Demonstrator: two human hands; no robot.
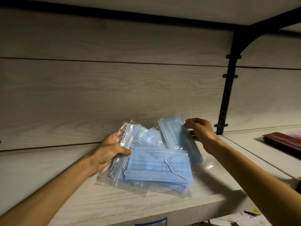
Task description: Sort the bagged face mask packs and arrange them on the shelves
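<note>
Left hand (pixel 110 149) is gripping a fanned stack (pixel 151 163) of clear-bagged blue masks at its left edge, thumb on top, the stack's lower part lying on the pale wood shelf (pixel 187 207). Right hand (pixel 202 129) is pinching one tilted pack (pixel 175 132) by its upper right edge, just behind the stack and near the back panel (pixel 114 88). Black bracket (pixel 228 88) is standing at right. Dark red item (pixel 283 141) is lying on the next shelf over.

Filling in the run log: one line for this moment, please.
left hand: grips clear-bagged blue face mask packs | right hand: pinches upright pack | on pale wood-grain shelf
</note>
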